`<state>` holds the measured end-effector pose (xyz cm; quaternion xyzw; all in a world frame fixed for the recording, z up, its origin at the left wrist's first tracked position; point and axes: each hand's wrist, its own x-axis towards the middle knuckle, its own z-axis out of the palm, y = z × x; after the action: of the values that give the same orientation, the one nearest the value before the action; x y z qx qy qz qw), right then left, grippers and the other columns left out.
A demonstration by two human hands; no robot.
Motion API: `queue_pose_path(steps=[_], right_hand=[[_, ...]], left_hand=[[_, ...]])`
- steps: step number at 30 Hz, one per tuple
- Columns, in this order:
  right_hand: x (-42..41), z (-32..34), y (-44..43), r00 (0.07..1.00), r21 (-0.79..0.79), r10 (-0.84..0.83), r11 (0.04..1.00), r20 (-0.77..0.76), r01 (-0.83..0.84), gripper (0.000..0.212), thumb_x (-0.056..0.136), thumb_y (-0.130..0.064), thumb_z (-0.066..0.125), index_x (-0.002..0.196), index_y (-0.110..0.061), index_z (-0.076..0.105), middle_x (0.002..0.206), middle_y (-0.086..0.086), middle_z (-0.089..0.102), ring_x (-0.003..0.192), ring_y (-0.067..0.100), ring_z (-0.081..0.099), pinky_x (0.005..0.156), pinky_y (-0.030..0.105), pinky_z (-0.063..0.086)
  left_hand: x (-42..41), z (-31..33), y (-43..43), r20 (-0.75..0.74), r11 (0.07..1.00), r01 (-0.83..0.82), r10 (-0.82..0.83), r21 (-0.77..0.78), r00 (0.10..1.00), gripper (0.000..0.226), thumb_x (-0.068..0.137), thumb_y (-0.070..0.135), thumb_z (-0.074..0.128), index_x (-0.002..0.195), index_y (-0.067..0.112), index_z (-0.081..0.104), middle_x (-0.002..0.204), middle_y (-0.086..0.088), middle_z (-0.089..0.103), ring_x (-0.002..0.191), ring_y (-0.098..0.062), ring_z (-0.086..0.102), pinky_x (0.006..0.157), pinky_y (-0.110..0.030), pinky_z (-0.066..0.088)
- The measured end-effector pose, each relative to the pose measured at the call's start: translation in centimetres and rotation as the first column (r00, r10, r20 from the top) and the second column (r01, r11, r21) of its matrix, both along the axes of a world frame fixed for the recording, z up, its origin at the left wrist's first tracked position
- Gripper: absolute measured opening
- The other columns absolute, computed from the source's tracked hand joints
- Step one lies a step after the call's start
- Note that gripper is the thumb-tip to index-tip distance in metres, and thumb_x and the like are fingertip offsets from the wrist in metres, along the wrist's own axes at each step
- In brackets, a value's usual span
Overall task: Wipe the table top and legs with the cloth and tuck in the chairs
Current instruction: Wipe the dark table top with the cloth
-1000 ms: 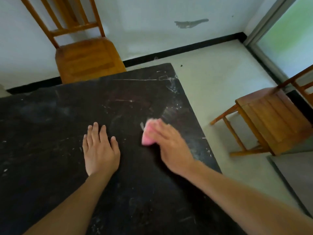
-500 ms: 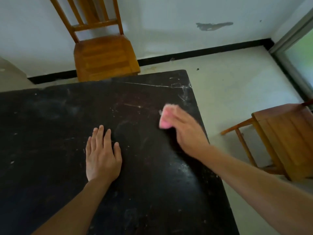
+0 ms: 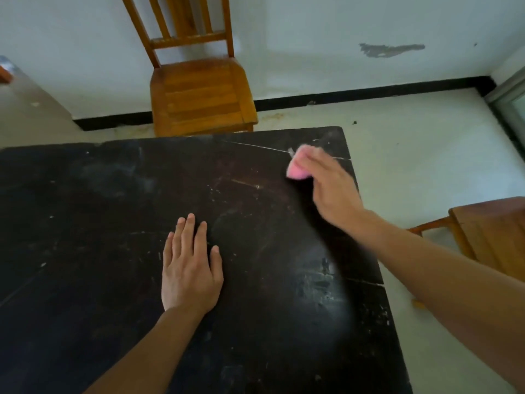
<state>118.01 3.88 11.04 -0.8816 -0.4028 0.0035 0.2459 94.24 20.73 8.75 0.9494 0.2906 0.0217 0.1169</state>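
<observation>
Head view: a dark, scuffed table top fills the lower and left part of the frame, its far right corner reaching the upper middle; the left hand lies palm down on it at centre, fingers straight and close together, thumb out to the side, holding nothing; the right hand reaches toward the upper right of the table, close to that far corner, its fingers curved over a pink cloth and gripping it against the surface, though motion blur hides the exact finger positions; the cloth shows only at the fingertips, beside a thin pale scratch running across the wood; pale smears and flecks mark the top in the lower right; a wooden chair stands at top centre, its seat's front edge meeting the table's far edge, its back toward the white wall; a second wooden chair sits at the right edge of the frame, apart from the table, on the light floor; a black baseboard runs along the foot of the wall.
</observation>
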Motion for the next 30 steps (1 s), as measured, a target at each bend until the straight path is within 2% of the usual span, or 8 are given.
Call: queue_pose_path(steps=[3, 6, 10, 18, 21, 25, 27, 30], right_hand=[[0.0, -1.7, 1.8, 0.963, -0.097, 0.268, 0.959, 0.02, -0.265, 0.038, 0.1, -0.003, 0.039, 0.126, -0.019, 0.061, 0.142, 0.005, 0.052, 0.14, 0.021, 0.038, 0.119, 0.043, 0.026], [7.6, -0.6, 1.2, 0.991, -0.14, -0.131, 0.981, 0.033, 0.135, 0.042, 0.098, -0.004, 0.034, 0.123, -0.022, 0.062, 0.13, 0.009, 0.058, 0.124, 0.027, 0.052, 0.106, 0.042, 0.041], [12.4, 3.4, -0.2, 0.822, -0.434, -0.566, 0.756, -0.057, 0.491, 0.027, 0.098, -0.005, 0.043, 0.112, -0.01, 0.066, 0.103, 0.014, 0.063, 0.098, 0.032, 0.06, 0.077, 0.035, 0.045], [-4.2, 2.5, 0.8, 0.999, 0.024, 0.041, 0.999, -0.021, -0.04, 0.042, 0.1, -0.013, 0.034, 0.138, -0.014, 0.051, 0.144, 0.007, 0.051, 0.134, 0.012, 0.041, 0.115, 0.038, 0.033], [-12.2, 0.9, -2.4, 0.945, 0.008, 0.327, 0.945, 0.005, -0.327, 0.047, 0.089, -0.004, 0.063, 0.133, -0.021, 0.059, 0.149, 0.003, 0.045, 0.142, 0.018, 0.035, 0.115, 0.042, 0.033], [-16.8, -1.0, -4.6, 0.675, -0.334, 0.737, 0.645, 0.035, -0.687, 0.069, 0.081, -0.021, 0.061, 0.144, -0.036, 0.039, 0.159, -0.004, 0.027, 0.148, 0.021, 0.02, 0.121, 0.043, 0.015], [-13.2, -1.5, -1.4, 0.707, -0.311, 0.707, 0.675, 0.016, -0.669, 0.069, 0.085, -0.015, 0.053, 0.147, -0.035, 0.032, 0.161, -0.003, 0.022, 0.149, 0.021, 0.015, 0.121, 0.046, 0.017], [-3.8, -0.5, 6.0, 0.922, -0.118, 0.376, 0.923, 0.095, -0.365, 0.043, 0.099, -0.003, 0.034, 0.126, -0.025, 0.06, 0.148, 0.004, 0.046, 0.141, 0.022, 0.036, 0.113, 0.049, 0.032]], left_hand=[[0.0, -0.1, 0.1, -0.003, 1.0, 0.005, -0.005, 0.0, 1.0, 0.059, 0.094, 0.038, 0.026, 0.139, 0.005, 0.043, 0.153, -0.013, 0.031, 0.145, -0.026, 0.02, 0.118, -0.042, 0.016], [0.0, -0.1, 0.1, -0.001, 1.0, 0.012, -0.012, 0.002, 1.0, 0.058, 0.095, 0.038, 0.027, 0.139, 0.005, 0.043, 0.153, -0.013, 0.031, 0.145, -0.026, 0.02, 0.118, -0.041, 0.015], [0.1, -0.1, 0.3, -0.011, 1.0, 0.023, -0.023, 0.008, 1.0, 0.057, 0.094, 0.037, 0.028, 0.139, 0.006, 0.043, 0.153, -0.013, 0.032, 0.144, -0.026, 0.021, 0.118, -0.042, 0.016], [0.2, 0.4, 0.6, -0.038, 1.0, 0.027, -0.027, -0.009, 0.999, 0.056, 0.095, 0.037, 0.027, 0.14, 0.007, 0.042, 0.153, -0.012, 0.031, 0.145, -0.027, 0.021, 0.117, -0.041, 0.014], [-0.3, 0.9, 0.9, -0.011, 0.996, 0.054, -0.055, -0.067, 0.998, 0.058, 0.094, 0.039, 0.024, 0.14, 0.007, 0.041, 0.153, -0.012, 0.031, 0.144, -0.026, 0.021, 0.118, -0.041, 0.015], [-2.6, 1.4, 5.4, 0.025, 0.994, -0.101, 0.101, -0.029, 0.995, 0.052, 0.098, 0.034, 0.036, 0.143, 0.007, 0.037, 0.155, -0.013, 0.027, 0.145, -0.026, 0.017, 0.119, -0.042, 0.01], [-4.4, 1.4, 7.7, 0.001, 0.985, -0.173, 0.173, 0.002, 0.985, 0.054, 0.098, 0.033, 0.041, 0.144, 0.006, 0.035, 0.156, -0.013, 0.024, 0.146, -0.027, 0.014, 0.12, -0.043, 0.009], [-5.7, 0.8, 9.0, -0.036, 0.968, -0.252, 0.251, -0.017, 0.967, 0.055, 0.099, 0.035, 0.038, 0.146, 0.007, 0.032, 0.157, -0.012, 0.02, 0.147, -0.025, 0.01, 0.12, -0.043, 0.007]])
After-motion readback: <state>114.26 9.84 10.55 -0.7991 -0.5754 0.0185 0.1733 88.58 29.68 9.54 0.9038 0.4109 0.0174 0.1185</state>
